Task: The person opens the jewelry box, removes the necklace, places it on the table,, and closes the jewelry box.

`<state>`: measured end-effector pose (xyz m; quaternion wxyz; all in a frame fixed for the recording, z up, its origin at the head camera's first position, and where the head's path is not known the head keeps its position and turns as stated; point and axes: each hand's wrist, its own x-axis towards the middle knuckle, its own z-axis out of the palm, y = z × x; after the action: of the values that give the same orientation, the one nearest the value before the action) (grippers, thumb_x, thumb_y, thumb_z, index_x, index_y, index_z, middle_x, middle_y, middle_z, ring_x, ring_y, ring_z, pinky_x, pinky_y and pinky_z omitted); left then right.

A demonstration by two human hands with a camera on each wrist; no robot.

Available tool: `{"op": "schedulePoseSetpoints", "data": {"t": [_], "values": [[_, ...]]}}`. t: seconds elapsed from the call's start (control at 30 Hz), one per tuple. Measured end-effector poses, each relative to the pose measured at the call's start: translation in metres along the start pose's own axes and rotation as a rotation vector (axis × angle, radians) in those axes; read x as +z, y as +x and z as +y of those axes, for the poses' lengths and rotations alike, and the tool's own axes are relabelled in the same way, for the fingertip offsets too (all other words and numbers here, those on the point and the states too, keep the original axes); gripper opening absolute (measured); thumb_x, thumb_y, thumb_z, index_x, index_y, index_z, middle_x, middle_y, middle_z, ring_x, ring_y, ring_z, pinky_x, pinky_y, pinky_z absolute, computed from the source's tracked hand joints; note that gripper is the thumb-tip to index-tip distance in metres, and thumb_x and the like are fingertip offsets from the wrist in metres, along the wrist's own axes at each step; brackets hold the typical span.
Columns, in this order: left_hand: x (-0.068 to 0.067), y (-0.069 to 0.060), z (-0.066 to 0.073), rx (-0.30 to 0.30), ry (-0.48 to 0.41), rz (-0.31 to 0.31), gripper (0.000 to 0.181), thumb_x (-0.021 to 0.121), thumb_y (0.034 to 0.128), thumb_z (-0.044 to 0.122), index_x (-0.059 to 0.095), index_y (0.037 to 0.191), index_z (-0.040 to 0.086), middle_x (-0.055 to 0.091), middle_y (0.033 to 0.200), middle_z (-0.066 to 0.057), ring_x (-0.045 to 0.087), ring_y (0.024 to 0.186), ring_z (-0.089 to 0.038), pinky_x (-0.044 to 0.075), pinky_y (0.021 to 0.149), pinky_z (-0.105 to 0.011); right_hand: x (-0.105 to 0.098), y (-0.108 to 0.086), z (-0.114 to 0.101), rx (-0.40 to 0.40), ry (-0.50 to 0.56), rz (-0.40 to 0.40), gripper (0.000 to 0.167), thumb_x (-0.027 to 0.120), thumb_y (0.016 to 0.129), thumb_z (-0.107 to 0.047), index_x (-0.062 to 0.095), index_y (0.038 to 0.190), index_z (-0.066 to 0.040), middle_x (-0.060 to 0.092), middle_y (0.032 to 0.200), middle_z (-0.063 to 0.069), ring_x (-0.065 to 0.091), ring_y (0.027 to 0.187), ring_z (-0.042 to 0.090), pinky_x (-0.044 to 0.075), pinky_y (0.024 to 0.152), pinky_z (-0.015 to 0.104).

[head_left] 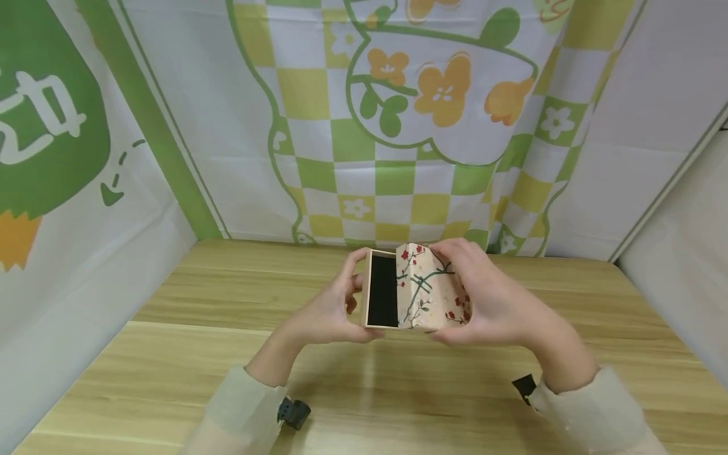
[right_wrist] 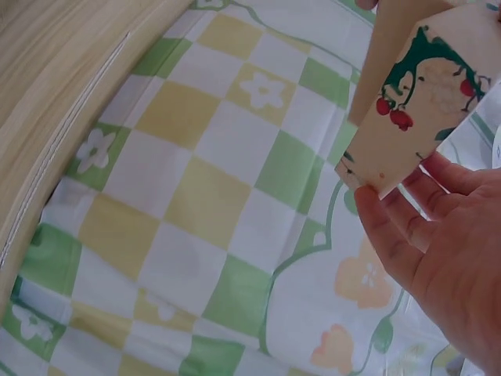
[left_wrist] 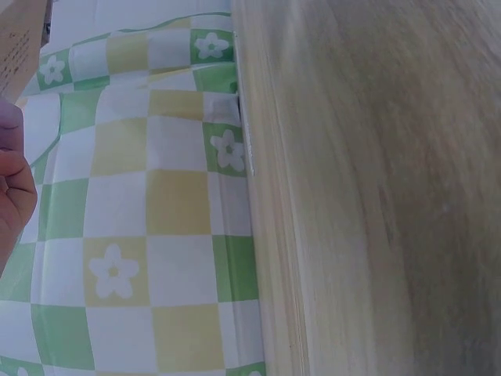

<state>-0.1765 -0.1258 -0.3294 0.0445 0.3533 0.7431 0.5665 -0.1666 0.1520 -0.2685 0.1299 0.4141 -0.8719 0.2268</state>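
Between both hands, above the table, is a small cream box with a black inside (head_left: pixel 382 292). Its angular cover (head_left: pixel 421 300), painted with red blossoms and dark green branches, lies over the right part. My left hand (head_left: pixel 324 316) grips the box's left end, thumb along the near edge and fingers at the far side. My right hand (head_left: pixel 500 306) holds the covered right end between thumb and fingers. In the right wrist view, fingertips touch the edge of the blossom-painted cover (right_wrist: pixel 427 94). The left wrist view catches a corner of the box (left_wrist: pixel 17 47) with small print.
A wood-grain table (head_left: pixel 188 360) lies beneath the hands. Behind it hangs a green, yellow and white checked curtain (head_left: pixel 352 174) with flowers, and pale fabric walls (head_left: pixel 677 208) stand at the sides. Dark devices (head_left: pixel 294 412) sit at both wrists.
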Motion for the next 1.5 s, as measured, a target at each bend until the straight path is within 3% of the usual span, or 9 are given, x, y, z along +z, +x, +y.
{"op": "schedulePoseSetpoints", "data": {"t": [0.3, 0.47, 0.67, 0.8, 1.37, 1.5], "values": [[0.002, 0.0, 0.002, -0.008, 0.031, -0.005, 0.112, 0.085, 0.0663, 0.0, 0.014, 0.15, 0.022, 0.068, 0.116, -0.011, 0.057, 0.085, -0.016, 0.037, 0.059, -0.025, 0.012, 0.007, -0.01, -0.002, -0.036, 0.015, 0.105, 0.091, 0.059, -0.044, 0.039, 0.143, -0.009, 0.046, 0.135, 0.0, 0.042, 0.119, 0.014, 0.046, 0.095, 0.037], [0.005, 0.001, 0.0, -0.023, 0.017, -0.027, 0.113, 0.084, 0.0678, 0.0, 0.012, 0.151, 0.026, 0.068, 0.121, -0.007, 0.06, 0.091, -0.018, 0.045, 0.063, -0.027, 0.017, 0.01, -0.013, 0.002, -0.061, 0.023, 0.104, 0.089, 0.059, -0.046, 0.039, 0.142, -0.007, 0.046, 0.135, 0.002, 0.042, 0.122, 0.016, 0.047, 0.096, 0.038], [0.007, 0.002, -0.001, -0.03, 0.015, -0.026, 0.113, 0.083, 0.0683, -0.001, 0.012, 0.151, 0.027, 0.067, 0.124, -0.008, 0.059, 0.115, -0.022, 0.053, 0.083, -0.037, 0.019, 0.011, -0.015, -0.002, -0.069, 0.033, 0.102, 0.088, 0.06, -0.046, 0.04, 0.141, -0.007, 0.046, 0.133, 0.002, 0.043, 0.12, 0.016, 0.047, 0.095, 0.037], [0.008, 0.003, 0.0, -0.033, 0.035, -0.027, 0.112, 0.084, 0.0682, 0.0, 0.013, 0.15, 0.028, 0.067, 0.123, -0.008, 0.058, 0.12, -0.022, 0.053, 0.093, -0.04, 0.019, 0.011, -0.015, -0.001, -0.08, 0.027, 0.103, 0.088, 0.06, -0.047, 0.04, 0.142, -0.007, 0.045, 0.134, 0.003, 0.042, 0.121, 0.017, 0.047, 0.096, 0.037], [0.009, 0.003, 0.002, -0.049, 0.036, -0.029, 0.111, 0.083, 0.0687, -0.001, 0.012, 0.151, 0.025, 0.067, 0.122, -0.008, 0.059, 0.12, -0.023, 0.053, 0.092, -0.043, 0.018, 0.013, -0.017, -0.015, -0.139, 0.021, 0.103, 0.086, 0.06, -0.05, 0.042, 0.141, -0.005, 0.046, 0.133, 0.005, 0.043, 0.118, 0.02, 0.048, 0.094, 0.038], [0.009, 0.001, 0.004, -0.064, 0.069, -0.02, 0.112, 0.084, 0.0681, 0.003, 0.013, 0.151, 0.027, 0.067, 0.121, -0.008, 0.062, 0.112, -0.021, 0.056, 0.084, -0.038, 0.017, 0.013, -0.017, -0.017, -0.134, 0.017, 0.103, 0.086, 0.06, -0.051, 0.042, 0.142, -0.005, 0.047, 0.132, 0.005, 0.043, 0.116, 0.019, 0.048, 0.092, 0.037]]}}
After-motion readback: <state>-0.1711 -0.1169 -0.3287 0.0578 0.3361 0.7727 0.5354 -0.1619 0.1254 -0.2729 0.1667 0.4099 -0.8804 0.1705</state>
